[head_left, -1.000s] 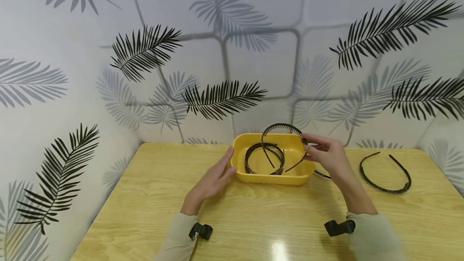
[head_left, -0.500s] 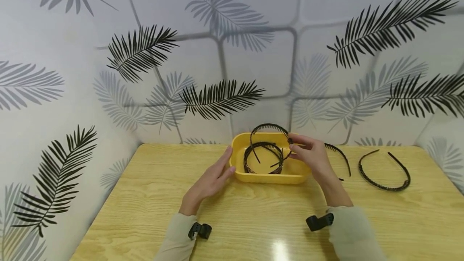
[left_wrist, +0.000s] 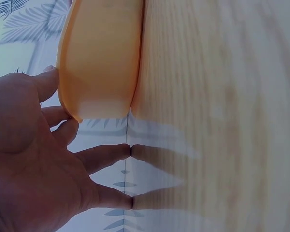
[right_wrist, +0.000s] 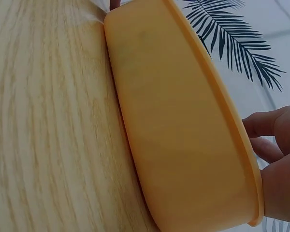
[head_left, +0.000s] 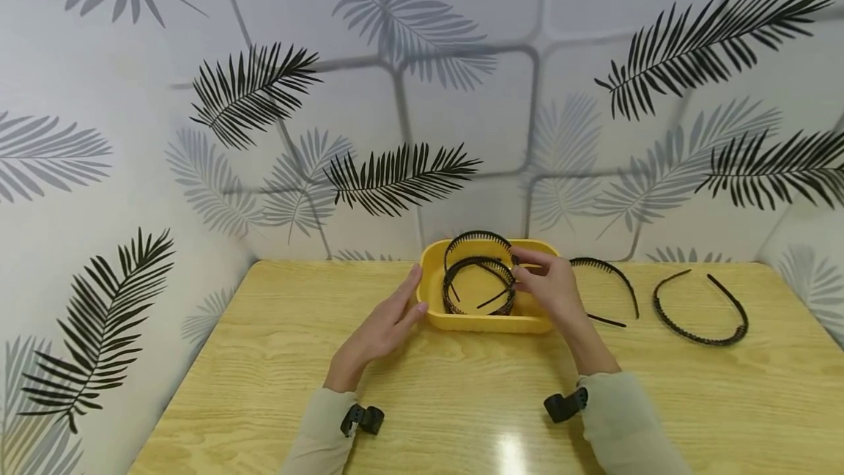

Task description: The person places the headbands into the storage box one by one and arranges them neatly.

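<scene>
A yellow plastic basket (head_left: 486, 323) stands on the table, with several dark toothed headbands (head_left: 455, 299) lying in its left half. My right hand (head_left: 550, 288) pinches another dark headband (head_left: 479, 234) by its right side and holds it over the basket, its ends pointing down among the others. In the right wrist view the basket's long wall (right_wrist: 179, 121) hides that headband. My left hand (head_left: 382, 325) rests against the basket's left end. In the left wrist view its thumb and two fingers touch the rim, while the other two fingertips touch the table.
Right of the basket lies a dark headband (head_left: 623, 281), partly hidden by my right hand. Farther right lies another headband (head_left: 702, 339) on the wooden table (head_left: 455, 402). Behind the table rises a leaf-patterned wall (head_left: 475, 116).
My right hand has moved left with the headband, which now hangs lower over the headbands in the basket. The headband right of the basket has come more into view. My left hand stays put.
</scene>
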Tool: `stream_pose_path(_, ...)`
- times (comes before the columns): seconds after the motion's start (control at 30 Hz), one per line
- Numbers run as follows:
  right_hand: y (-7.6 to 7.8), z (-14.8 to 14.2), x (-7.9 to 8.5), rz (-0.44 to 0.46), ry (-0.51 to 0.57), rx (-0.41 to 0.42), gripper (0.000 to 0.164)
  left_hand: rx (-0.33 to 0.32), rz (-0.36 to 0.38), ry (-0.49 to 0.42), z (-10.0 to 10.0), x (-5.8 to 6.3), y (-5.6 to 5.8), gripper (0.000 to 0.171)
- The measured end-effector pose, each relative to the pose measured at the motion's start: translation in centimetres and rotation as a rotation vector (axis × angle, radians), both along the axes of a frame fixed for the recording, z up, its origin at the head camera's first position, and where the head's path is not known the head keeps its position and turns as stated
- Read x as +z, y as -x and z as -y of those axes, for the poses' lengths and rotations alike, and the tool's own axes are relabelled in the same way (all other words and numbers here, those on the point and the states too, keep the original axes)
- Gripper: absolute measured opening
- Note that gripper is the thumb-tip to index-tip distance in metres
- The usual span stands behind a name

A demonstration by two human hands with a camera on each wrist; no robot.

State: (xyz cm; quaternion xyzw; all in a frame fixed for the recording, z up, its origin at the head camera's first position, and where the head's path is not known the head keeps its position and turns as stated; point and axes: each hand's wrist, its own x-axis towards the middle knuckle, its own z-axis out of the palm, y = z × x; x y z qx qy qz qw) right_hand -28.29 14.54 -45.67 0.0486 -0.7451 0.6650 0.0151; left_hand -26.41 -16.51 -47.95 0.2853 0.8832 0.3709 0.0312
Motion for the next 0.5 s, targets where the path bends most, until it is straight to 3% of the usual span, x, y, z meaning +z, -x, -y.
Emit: stream_pose_path(0.5, -0.04, 0.15, 0.04, 0.039, -0.137, -0.021, 0.041, -0.011, -0.012, -0.021, 0.03, 0.05, 0.02, 0.065)
